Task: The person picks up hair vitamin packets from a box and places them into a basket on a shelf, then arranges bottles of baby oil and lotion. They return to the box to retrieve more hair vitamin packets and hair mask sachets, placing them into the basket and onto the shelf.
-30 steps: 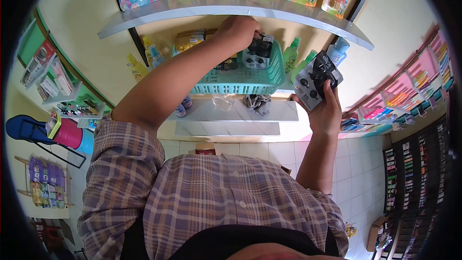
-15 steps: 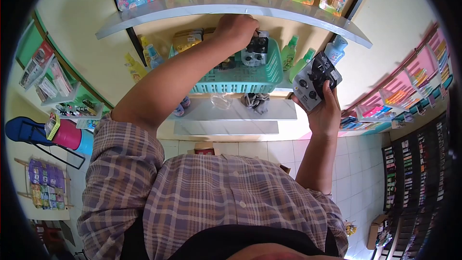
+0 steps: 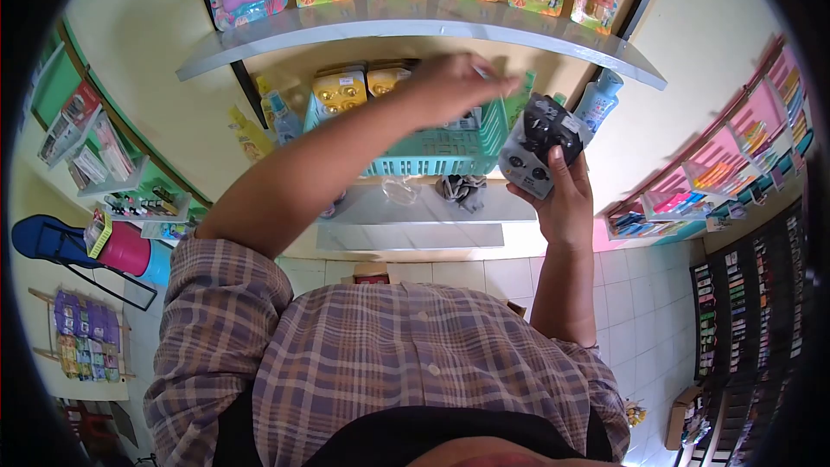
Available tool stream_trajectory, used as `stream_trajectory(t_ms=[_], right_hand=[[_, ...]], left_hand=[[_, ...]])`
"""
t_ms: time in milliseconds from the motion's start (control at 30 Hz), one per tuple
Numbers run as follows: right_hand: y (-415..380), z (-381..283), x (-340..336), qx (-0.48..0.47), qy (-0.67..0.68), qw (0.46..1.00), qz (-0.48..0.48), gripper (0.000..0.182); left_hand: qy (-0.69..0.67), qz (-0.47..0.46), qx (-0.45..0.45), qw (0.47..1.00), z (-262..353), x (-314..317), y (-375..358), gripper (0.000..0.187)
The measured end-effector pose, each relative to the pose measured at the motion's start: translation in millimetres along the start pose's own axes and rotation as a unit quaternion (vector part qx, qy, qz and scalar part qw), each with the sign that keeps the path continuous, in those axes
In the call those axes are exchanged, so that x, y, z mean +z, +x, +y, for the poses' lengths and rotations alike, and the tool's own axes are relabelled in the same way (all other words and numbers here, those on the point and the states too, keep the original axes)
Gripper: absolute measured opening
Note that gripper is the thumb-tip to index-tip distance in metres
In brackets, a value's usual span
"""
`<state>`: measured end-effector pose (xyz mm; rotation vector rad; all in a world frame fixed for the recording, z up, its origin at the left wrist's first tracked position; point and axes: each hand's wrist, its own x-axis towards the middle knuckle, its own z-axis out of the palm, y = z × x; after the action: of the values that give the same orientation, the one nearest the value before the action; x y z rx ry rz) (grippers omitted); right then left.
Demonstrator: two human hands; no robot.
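My right hand [image 3: 564,201] holds black-and-grey blister packs of capsules [image 3: 529,156], thumb on the front and fingers behind, to the right of the basket. My left hand [image 3: 454,86] is over the right back part of the green plastic basket [image 3: 424,164], smeared by motion. Its fingertips point toward the packs, apart from them. Whether anything is between its fingers cannot be made out. Gold blister packs [image 3: 340,91] stand at the back left inside the basket. Dark packs behind my left hand are mostly hidden.
A grey shelf [image 3: 415,19] with hanging-card toys runs just above my hands. Yellow and blue bottles [image 3: 284,118] stand left of the basket; green bottles and a blue bottle [image 3: 598,102] stand right. A dark cloth bundle [image 3: 462,190] lies on the lower shelf [image 3: 372,207].
My left hand has come away from the dark packs at the back of the basket and moved right. My right hand has shifted a little left with its packs, nearer the basket.
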<state>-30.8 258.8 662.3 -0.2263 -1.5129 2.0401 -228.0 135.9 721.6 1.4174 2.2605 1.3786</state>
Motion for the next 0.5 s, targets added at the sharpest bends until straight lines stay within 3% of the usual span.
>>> stream_trajectory(t_ms=[33,133,233,333,433,500], right_hand=[[1.0,4.6,-0.6,0.000,0.001,1.000,-0.001,0.043],[2.7,15.6,-2.1,-0.035,-0.076,0.996,-0.007,0.043],[3.5,15.0,-3.4,-0.026,-0.029,0.999,0.019,0.040],[3.4,12.4,-7.2,0.000,-0.025,0.998,0.059,0.036],[5.2,12.7,-15.6,0.005,-0.018,0.996,0.091,0.033],[2.1,7.1,-12.2,0.000,-0.013,0.996,0.090,0.033]], left_hand=[[-0.017,0.023,0.043,0.999,-0.5,17.1,-11.3,0.072],[-0.038,-0.041,0.081,0.995,16.8,24.7,-39.5,0.059],[-0.058,0.016,0.112,0.992,5.2,30.3,-41.9,0.059],[-0.168,0.038,0.029,0.985,-7.0,20.5,-37.7,0.060],[-0.190,0.066,-0.009,0.980,-23.1,4.1,-18.1,0.050],[-0.122,0.066,-0.015,0.990,-29.0,-7.4,-9.0,0.044]])
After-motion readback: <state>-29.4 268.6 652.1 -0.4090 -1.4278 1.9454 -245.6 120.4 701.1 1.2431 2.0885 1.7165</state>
